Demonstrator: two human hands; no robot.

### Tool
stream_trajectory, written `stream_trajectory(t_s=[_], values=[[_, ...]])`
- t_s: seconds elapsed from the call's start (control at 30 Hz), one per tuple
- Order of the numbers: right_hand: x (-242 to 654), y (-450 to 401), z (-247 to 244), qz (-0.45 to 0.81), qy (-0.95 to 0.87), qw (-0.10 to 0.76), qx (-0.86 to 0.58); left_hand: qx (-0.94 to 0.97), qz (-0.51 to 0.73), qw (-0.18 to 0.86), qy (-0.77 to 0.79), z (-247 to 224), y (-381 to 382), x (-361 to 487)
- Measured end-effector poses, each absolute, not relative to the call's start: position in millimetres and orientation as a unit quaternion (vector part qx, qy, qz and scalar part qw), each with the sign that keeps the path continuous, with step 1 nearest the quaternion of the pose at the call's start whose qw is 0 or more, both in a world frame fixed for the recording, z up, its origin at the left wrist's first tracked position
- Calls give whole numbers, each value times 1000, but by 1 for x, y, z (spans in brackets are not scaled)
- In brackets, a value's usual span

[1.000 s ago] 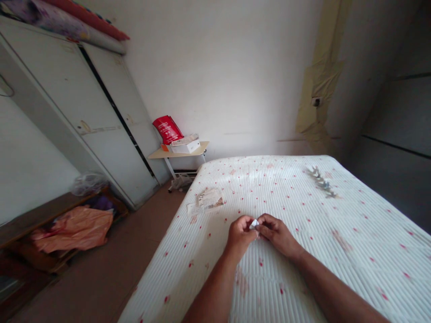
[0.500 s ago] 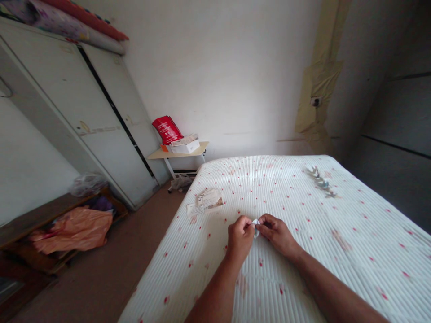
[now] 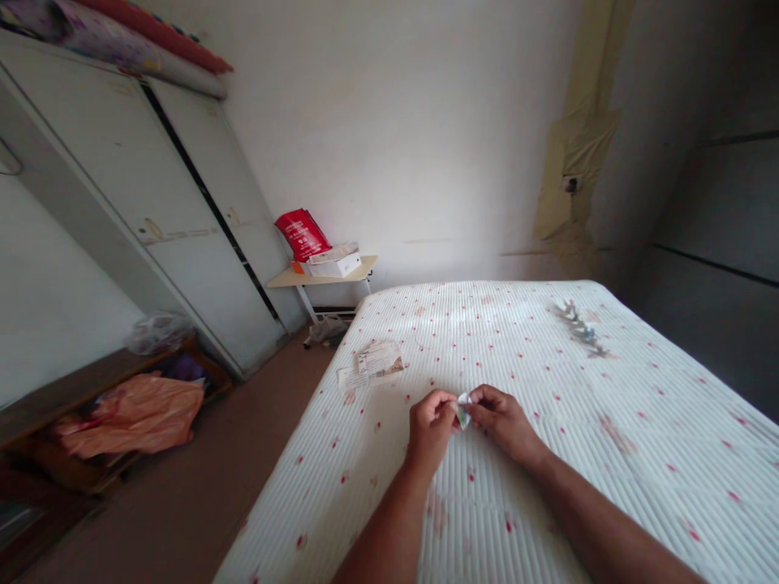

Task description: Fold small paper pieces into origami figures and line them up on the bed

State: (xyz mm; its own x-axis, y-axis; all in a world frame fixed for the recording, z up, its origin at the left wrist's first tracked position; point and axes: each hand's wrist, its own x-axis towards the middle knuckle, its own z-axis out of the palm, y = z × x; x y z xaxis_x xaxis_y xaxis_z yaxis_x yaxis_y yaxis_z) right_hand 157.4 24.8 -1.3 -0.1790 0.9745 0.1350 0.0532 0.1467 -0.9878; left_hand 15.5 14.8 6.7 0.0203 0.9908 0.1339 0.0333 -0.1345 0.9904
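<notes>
A small folded piece of printed paper (image 3: pixel 463 412) is pinched between my two hands, just above the bed. My left hand (image 3: pixel 431 422) grips its left side with thumb and fingers. On the other side my right hand (image 3: pixel 500 415) holds it with thumb and forefinger. The paper looks whitish with a greenish patch; fingers cover part of it. Beyond my left hand, flat printed paper pieces (image 3: pixel 378 361) lie on the striped, red-dotted bed cover (image 3: pixel 487 503). A row of several small folded paper figures (image 3: pixel 581 328) stands toward the far right of the bed.
Past the bed's far left corner stands a small table (image 3: pixel 286 280) with a red bag (image 3: pixel 303 235) and a white box (image 3: pixel 336 266). A wardrobe (image 3: pixel 182 186) is at left, near a low wooden shelf (image 3: pixel 54 389) with an orange plastic bag (image 3: pixel 134 414).
The folded paper between my fingers has opened wider and shows more of its greenish print. My left hand has shifted slightly left; the right hand has barely moved.
</notes>
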Motion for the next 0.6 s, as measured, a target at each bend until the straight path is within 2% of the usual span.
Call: stream_trajectory(t_s=[0.2,0.6], values=[[160,24,2,531,-582,473,-394,473,511,576,428,4,20,12],[158,21,7,556,-557,479,-389,422,521,640,375,-1,21,12]])
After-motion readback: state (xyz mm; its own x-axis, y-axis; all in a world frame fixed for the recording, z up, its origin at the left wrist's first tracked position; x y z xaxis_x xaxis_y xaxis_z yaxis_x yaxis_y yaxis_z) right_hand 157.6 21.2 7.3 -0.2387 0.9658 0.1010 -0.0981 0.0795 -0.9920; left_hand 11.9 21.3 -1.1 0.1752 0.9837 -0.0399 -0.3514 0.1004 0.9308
